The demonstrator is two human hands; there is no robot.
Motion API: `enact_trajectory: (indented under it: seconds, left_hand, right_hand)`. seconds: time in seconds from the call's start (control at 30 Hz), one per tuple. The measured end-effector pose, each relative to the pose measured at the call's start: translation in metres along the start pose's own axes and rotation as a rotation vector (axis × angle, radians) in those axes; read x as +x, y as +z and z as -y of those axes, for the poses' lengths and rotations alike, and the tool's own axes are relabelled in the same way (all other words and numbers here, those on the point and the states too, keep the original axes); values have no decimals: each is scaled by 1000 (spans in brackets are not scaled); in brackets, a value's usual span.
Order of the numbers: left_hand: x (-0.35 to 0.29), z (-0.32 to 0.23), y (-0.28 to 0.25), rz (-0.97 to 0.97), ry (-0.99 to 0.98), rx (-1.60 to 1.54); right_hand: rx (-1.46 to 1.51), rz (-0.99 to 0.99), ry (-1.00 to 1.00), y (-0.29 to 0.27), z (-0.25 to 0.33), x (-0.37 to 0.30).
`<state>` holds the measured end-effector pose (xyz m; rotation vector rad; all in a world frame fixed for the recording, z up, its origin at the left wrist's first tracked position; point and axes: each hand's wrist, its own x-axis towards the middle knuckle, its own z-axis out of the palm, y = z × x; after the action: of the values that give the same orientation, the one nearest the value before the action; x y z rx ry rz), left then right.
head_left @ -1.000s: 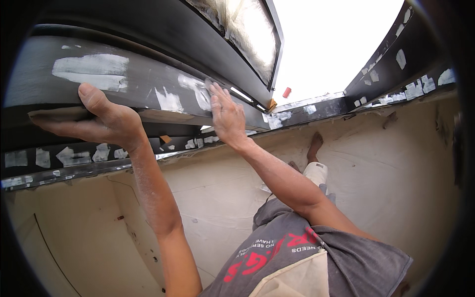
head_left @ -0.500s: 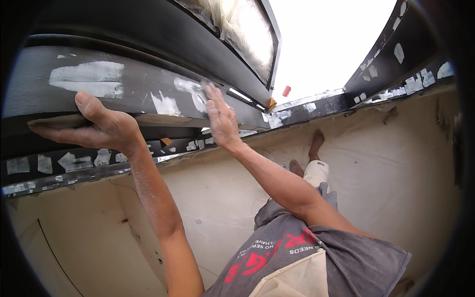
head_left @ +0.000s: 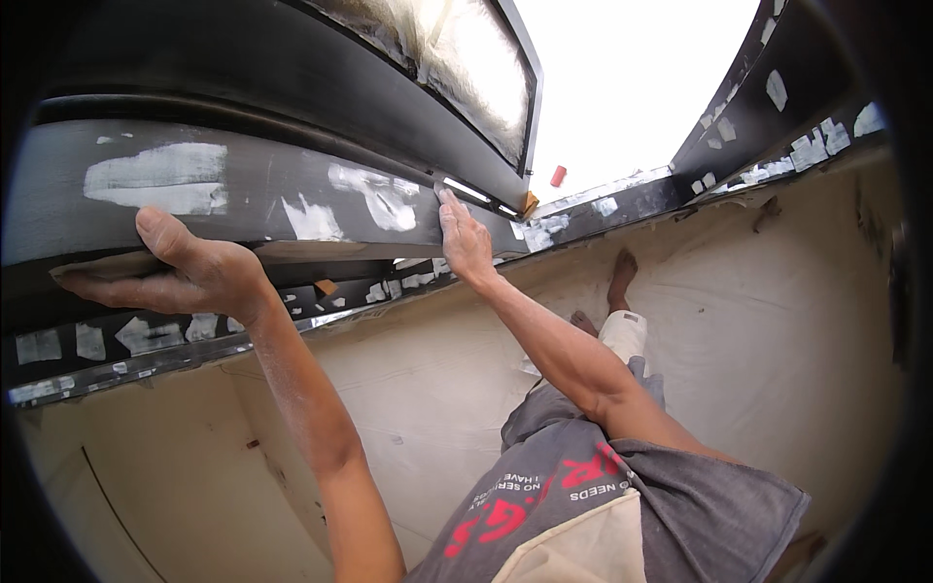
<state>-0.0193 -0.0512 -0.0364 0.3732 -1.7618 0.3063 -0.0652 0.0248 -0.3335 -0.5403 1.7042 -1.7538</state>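
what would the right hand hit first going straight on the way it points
Likely the dark panel beyond the upper edge of the grey beam; its depth from the right hand is unclear.

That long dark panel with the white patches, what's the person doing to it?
A person has both bare hands at the dark panel. The left hand holds its lower edge, fingers underneath. The right hand lies flat near its right end; whether anything is beneath it can't be seen. White patches mark the panel's face.
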Motion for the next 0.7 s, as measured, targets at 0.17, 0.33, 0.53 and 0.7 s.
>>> enact_trajectory:
  seconds: [0.17,0.33,0.53,0.7]
  left_hand:
    - [-6,2,-7,4,-32,15]
    - [-5,5,-3,-2,-15,1]
    - [-4,2,-4,1,-18,-7]
    - [-4,-2,-3,5,-22,10]
  right_hand:
    - [-160,-16,-220,3,36,-16]
    - [-151,-16,-231,3,36,-11]
    - [-182,9,-223,-3,26,-3]
    - [-200,12,-222,-8,19,-4]
